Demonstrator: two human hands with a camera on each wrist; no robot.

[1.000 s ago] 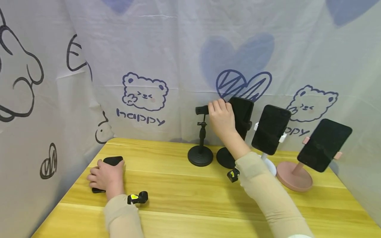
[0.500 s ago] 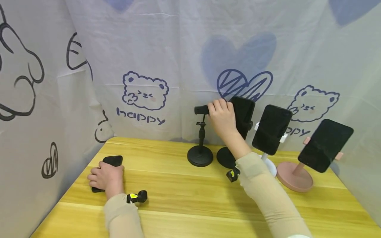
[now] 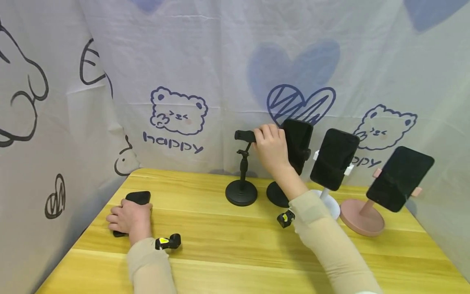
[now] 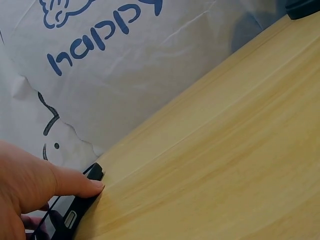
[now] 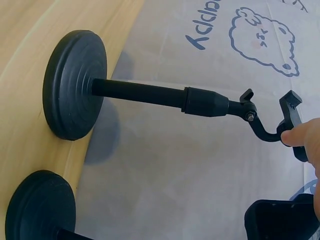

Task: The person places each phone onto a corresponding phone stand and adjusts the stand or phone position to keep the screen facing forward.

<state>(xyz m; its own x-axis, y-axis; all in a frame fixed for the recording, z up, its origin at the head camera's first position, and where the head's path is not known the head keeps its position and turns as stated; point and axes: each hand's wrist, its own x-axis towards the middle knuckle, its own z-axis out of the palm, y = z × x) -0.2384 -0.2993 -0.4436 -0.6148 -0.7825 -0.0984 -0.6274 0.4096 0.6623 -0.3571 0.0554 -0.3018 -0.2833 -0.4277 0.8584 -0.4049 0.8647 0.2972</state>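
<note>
My left hand [image 3: 129,217] grips a black smartphone [image 3: 138,197] lying at the table's left side, thumb along one long edge and fingers over the far edge. In the left wrist view the thumb [image 4: 80,183] presses that edge, beside the phone's camera bump. My right hand [image 3: 271,148] holds the clamp head of an unloaded black phone stand [image 3: 244,166] at the back. The right wrist view shows the thumb [image 5: 300,136] against the clamp [image 5: 289,107], above a round weighted base [image 5: 75,85]. The stand leans slightly, base close over the wood.
Right of this stand, in a row, are another black stand with a phone [image 3: 298,143], a white stand with a phone [image 3: 335,160] and a pink stand [image 3: 362,218] with a phone [image 3: 400,179]. A printed cloth [image 3: 227,61] hangs behind the wooden table [image 3: 213,253].
My right hand has shifted the unloaded black stand a little left, widening the space to the neighbouring black stand, and its top leans slightly more. The left hand stays on the smartphone.
</note>
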